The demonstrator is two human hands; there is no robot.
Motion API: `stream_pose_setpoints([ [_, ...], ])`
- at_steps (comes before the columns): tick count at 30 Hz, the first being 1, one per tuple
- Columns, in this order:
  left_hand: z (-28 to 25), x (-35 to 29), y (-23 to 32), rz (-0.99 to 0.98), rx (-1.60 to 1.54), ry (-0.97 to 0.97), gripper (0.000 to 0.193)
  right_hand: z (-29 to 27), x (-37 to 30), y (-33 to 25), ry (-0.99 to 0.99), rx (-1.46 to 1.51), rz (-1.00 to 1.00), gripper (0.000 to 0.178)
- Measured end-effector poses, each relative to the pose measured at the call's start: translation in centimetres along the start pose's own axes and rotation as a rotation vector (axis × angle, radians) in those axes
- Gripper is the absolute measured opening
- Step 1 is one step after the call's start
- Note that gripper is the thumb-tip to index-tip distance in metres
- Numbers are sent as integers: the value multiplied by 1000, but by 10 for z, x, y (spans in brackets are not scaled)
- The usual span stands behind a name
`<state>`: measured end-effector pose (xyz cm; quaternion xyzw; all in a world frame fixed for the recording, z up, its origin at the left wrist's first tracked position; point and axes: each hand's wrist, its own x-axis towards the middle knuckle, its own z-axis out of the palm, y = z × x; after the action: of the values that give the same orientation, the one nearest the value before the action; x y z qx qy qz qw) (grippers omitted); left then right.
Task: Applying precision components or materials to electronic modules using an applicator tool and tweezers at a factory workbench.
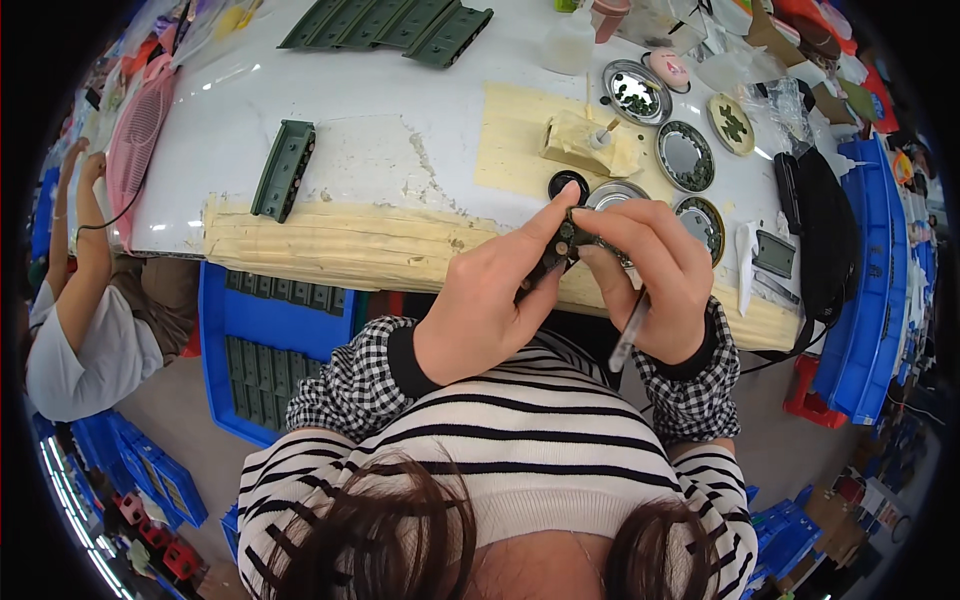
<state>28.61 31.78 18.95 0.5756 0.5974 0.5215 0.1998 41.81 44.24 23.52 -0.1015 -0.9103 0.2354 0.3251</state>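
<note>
My left hand is closed around a small dark green molded part with round, wheel-like pieces along its side. My right hand has its fingertips at the far end of this part. A thin rod-like tool with a translucent end is held in the right hand, pointing back toward me; its tip is hidden by the fingers. Just beyond the hands lie a round black cap and a metal dish, partly covered by the right hand. A similar long green part rests on the table at left.
Dishes of small green pieces stand at right, near a tape-wrapped block. More green parts lie at the far side. A blue crate of green parts sits below the table edge. Another person is at left beside a pink fan.
</note>
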Motion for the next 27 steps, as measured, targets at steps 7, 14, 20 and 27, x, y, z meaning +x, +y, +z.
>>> stream_pose_setpoints([
  [7,-7,6,-2,-494,-1065,17,47,-14,24,37,170,-132,255,23],
  [14,-7,3,-19,-588,-1550,-70,47,5,33,60,108,-120,258,17],
  [20,-4,0,-23,-562,-1772,-100,51,-9,38,28,321,-32,239,5],
  [27,-2,1,-17,-621,-1867,-145,53,6,18,-3,240,739,407,20],
])
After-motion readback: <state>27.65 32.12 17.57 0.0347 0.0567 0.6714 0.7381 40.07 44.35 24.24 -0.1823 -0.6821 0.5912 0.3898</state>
